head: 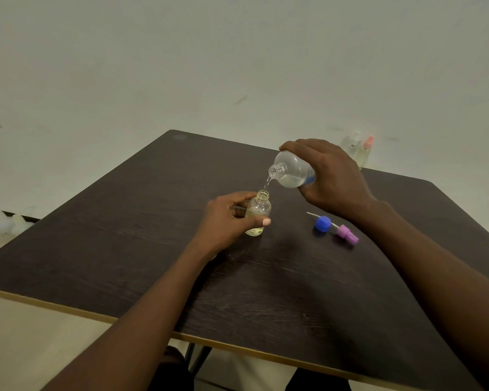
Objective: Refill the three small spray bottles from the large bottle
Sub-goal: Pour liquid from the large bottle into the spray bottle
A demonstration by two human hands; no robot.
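Small bottle (259,208), cap off, stands upright on the counter (153,249) near its middle. The left grip (226,221) is clamped round its body, thumb in front and fingers behind. Just above and to the right of its mouth is the large bottle (292,169), tipped neck-down to the left, with the right grip (331,176) wrapped over its body from above. A thin stream (268,182) runs from the neck toward the small mouth. The two necks are near but not touching. The fill level in the small bottle is hard to read and looks low. On the counter right of the small bottle, under the right forearm, lie a blue cap (322,223) and a purple spray head (347,234) with its dip tube, touching or nearly so. Two more spray bottles, one clear-topped (354,142) and one pink-topped (365,152), stand at the far right edge by the wall, tops on. Step: pouring into the first bottle, the others likely not started. Next: hold the stream centred on the narrow mouth, tip the large bottle back up before it overflows, then screw the purple head on.
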